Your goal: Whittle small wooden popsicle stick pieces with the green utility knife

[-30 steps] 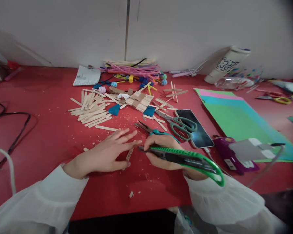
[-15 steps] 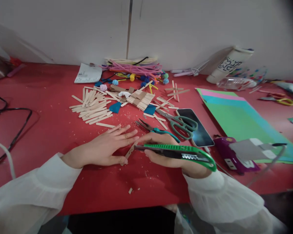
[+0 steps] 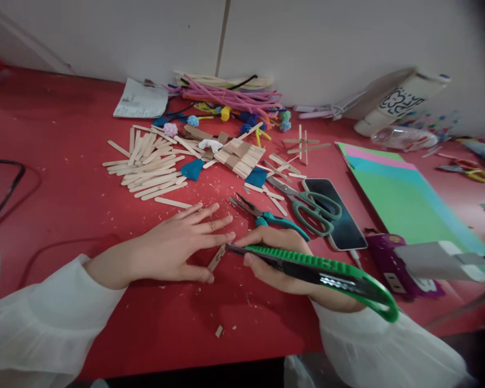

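My left hand lies flat on the red table with its fingers spread. Its thumb and a fingertip rest at the two ends of a short piece of wooden craft stick, which has dark cut marks on it. In my right hand is a green utility knife, gripped with its blade pointing left. The blade tip meets the upper end of the stick piece, close beside my left fingertips. Pale wood chips are scattered around both hands.
Beyond my hands lie a pile of craft sticks, pliers, scissors and a phone. Pipe cleaners line the wall. To the right are coloured sheets, a purple adapter and a tilted white tumbler.
The camera view has shifted slightly. The knife's handle end has swung lower and to the right, while its blade stays at the stick piece. My left hand remains flat over it.
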{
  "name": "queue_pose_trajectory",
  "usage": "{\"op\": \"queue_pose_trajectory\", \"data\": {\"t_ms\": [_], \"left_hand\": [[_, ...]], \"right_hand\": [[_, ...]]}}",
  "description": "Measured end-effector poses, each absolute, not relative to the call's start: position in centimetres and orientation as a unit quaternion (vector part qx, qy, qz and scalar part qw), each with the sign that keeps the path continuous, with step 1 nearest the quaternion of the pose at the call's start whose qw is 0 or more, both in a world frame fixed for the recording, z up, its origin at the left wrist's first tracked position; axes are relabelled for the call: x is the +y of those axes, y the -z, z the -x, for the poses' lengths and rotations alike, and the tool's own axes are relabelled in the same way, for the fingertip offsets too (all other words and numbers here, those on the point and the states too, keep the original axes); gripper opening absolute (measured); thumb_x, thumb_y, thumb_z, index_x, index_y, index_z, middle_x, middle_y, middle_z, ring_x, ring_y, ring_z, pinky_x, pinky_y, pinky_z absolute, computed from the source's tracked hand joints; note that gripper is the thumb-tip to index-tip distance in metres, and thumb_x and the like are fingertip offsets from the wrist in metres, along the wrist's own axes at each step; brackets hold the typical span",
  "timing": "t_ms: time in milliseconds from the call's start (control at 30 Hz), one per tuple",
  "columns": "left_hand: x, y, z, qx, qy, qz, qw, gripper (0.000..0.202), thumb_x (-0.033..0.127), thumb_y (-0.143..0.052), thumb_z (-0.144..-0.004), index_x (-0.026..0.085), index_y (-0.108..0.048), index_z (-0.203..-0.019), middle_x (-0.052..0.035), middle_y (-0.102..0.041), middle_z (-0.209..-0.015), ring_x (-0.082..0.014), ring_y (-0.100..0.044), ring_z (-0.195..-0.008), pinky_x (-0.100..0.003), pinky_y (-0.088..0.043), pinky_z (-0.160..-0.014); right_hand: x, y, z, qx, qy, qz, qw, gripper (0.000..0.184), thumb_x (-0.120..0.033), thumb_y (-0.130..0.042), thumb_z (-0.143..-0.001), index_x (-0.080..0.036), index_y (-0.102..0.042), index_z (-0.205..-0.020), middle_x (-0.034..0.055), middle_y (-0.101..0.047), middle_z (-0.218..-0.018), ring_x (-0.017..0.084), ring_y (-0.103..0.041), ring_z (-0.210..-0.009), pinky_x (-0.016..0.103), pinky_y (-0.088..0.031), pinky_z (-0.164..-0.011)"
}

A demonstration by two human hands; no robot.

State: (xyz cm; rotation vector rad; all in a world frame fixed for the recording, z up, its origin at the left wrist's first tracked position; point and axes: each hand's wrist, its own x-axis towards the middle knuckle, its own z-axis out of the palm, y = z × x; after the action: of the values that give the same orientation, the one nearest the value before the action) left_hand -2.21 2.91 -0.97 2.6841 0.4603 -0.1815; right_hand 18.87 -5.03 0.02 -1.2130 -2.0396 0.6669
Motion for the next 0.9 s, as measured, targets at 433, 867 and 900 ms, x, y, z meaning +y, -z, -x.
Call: {"op": "queue_pose_trajectory", "data": {"t_ms": [433, 867, 900], "left_hand": [[3.2, 1.3, 2.0, 0.172, 0.057, -0.959, 0.218, 0.072, 0.053, -0.060, -0.076, 0.027, -0.033, -0.139, -0.0045, -0.025, -0.149, -0.0296, -0.003, -0.140, -0.052, -0.011, -0.111], [3.2, 2.0, 2.0, 0.174, 0.047, -0.961, 0.210, 0.072, 0.049, -0.065, -0.073, 0.030, -0.037, -0.137, -0.0021, -0.026, -0.150, -0.0295, -0.006, -0.140, -0.049, -0.010, -0.111], [3.2, 2.0, 1.9, 0.174, 0.048, -0.961, 0.210, 0.072, 0.048, -0.065, -0.073, 0.030, -0.037, -0.137, -0.0016, -0.026, -0.150, -0.0293, -0.006, -0.140, -0.050, -0.010, -0.111]], "right_hand": [[-5.0, 0.7, -18.7, -0.790, -0.234, 0.468, 0.319, 0.013, -0.013, -0.051, -0.077, -0.020, -0.058, -0.086, -0.0020, -0.067, -0.068, 0.006, -0.056, -0.048, 0.017, -0.044, -0.049], [-5.1, 0.7, -18.6, -0.856, -0.231, 0.386, 0.254, 0.016, -0.011, -0.045, -0.080, -0.017, -0.052, -0.094, -0.0058, -0.047, -0.053, 0.008, -0.040, -0.043, 0.021, -0.036, -0.043], [-5.0, 0.7, -18.5, -0.854, -0.240, 0.383, 0.258, 0.016, -0.011, -0.045, -0.080, -0.016, -0.051, -0.093, -0.0062, -0.046, -0.052, 0.008, -0.040, -0.043, 0.020, -0.035, -0.043]]}}
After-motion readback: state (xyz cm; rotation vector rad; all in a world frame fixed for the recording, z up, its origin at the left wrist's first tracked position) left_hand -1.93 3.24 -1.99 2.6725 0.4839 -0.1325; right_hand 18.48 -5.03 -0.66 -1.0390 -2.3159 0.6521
